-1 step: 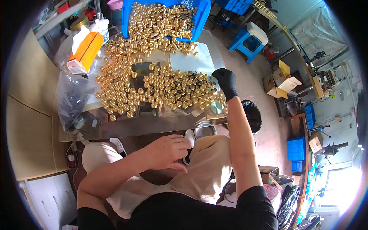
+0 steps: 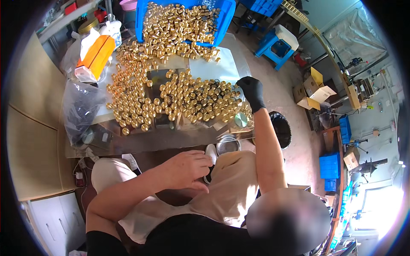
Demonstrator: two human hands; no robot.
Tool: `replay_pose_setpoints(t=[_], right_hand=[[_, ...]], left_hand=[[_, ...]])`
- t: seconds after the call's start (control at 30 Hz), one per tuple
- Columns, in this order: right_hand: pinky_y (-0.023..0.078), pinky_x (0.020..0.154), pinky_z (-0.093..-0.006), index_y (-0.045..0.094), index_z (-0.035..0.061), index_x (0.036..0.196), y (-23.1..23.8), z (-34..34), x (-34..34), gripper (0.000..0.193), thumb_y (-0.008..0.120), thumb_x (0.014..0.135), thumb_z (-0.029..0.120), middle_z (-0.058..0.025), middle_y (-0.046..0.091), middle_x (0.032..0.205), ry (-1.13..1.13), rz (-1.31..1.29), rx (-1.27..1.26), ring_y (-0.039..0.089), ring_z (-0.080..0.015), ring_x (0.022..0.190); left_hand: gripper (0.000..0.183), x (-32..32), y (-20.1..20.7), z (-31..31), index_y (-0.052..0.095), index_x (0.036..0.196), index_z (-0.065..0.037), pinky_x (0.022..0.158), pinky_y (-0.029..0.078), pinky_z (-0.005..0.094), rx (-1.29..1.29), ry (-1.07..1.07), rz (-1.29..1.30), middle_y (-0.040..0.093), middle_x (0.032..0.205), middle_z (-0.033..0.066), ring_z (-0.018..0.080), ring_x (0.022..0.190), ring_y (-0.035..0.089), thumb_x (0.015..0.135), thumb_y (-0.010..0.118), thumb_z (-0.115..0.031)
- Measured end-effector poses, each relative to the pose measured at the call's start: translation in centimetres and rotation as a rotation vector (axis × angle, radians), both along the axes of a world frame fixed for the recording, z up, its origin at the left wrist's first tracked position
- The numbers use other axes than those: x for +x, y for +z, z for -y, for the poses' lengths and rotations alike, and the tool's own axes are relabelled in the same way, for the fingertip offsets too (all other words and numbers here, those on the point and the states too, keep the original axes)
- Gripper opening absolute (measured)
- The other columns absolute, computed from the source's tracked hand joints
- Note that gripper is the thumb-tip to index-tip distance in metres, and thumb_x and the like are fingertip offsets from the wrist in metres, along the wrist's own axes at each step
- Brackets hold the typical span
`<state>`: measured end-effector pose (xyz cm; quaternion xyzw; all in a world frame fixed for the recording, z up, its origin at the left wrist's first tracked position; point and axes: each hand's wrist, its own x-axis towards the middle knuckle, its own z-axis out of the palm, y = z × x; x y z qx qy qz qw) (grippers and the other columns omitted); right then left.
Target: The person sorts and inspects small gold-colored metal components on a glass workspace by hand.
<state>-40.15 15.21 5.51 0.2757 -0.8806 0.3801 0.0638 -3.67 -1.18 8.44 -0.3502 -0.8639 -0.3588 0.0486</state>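
I see my left hand (image 2: 190, 170) loose, empty over lap (image 2: 230, 183); gloved right hand (image 2: 252, 90) curled by caps (image 2: 206, 116), grip unclear; bin (image 2: 226, 21) likely tipped for reach.

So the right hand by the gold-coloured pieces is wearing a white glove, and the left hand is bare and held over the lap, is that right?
Not quite: the glove on the right hand by the gold-coloured pieces is black, not white, as the head view shows. The left hand is indeed bare and held over the lap.
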Motion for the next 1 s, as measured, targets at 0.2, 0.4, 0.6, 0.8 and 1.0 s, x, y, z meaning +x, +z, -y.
replay_pose_setpoints(t=[0.2,0.4,0.6,0.8,1.0], right_hand=[[0.054,0.069,-0.0329,0.077,0.0033,0.085,0.2,-0.7,0.5,0.017,0.078,0.082,0.020,-0.0104,0.075,0.078,-0.009,-0.024,0.011,0.071,-0.0187,0.072],[0.055,0.070,-0.0334,0.076,0.0053,0.084,0.3,-1.3,1.0,0.013,0.076,0.082,0.018,-0.0129,0.074,0.083,0.003,-0.215,-0.123,0.073,-0.0242,0.074],[0.054,0.069,-0.0435,0.075,0.0072,0.082,0.9,-0.9,1.2,0.010,0.075,0.078,0.016,-0.0143,0.068,0.080,0.150,-0.510,0.140,0.068,-0.0358,0.075],[0.054,0.072,-0.0472,0.075,0.0065,0.080,1.2,-0.5,-0.3,0.014,0.076,0.078,0.020,-0.0169,0.069,0.085,0.081,-0.393,0.258,0.067,-0.0388,0.079],[0.055,0.074,-0.0434,0.077,0.0077,0.088,0.3,-2.3,-1.3,0.022,0.081,0.076,0.026,-0.0171,0.072,0.084,0.020,-0.231,0.235,0.070,-0.0351,0.079]], left_hand=[[0.048,0.1,-0.2,-0.2,0.064,0.084,-0.002,0.108,0.045,0.0466,-0.002,-0.010,-0.002,0.067,0.116,0.0146,0.0344,0.120,0.060,0.077,0.077,-0.048],[0.049,0.0,-0.3,-0.4,0.065,0.085,-0.001,0.101,0.047,0.0433,-0.018,0.000,-0.044,0.064,0.106,0.0126,0.0320,0.110,0.060,0.078,0.075,-0.049],[0.050,-0.2,-0.8,-0.8,0.065,0.083,-0.002,0.094,0.048,0.0402,0.000,0.014,-0.123,0.062,0.096,0.0103,0.0299,0.100,0.060,0.078,0.074,-0.051],[0.049,-0.4,-1.5,-0.9,0.062,0.083,-0.003,0.098,0.046,0.0428,-0.063,-0.007,-0.013,0.063,0.099,0.0106,0.0315,0.104,0.060,0.078,0.074,-0.050],[0.051,-0.5,-1.6,-0.7,0.062,0.080,-0.004,0.087,0.049,0.0397,-0.079,-0.003,-0.017,0.061,0.082,0.0087,0.0301,0.089,0.061,0.080,0.072,-0.053]])
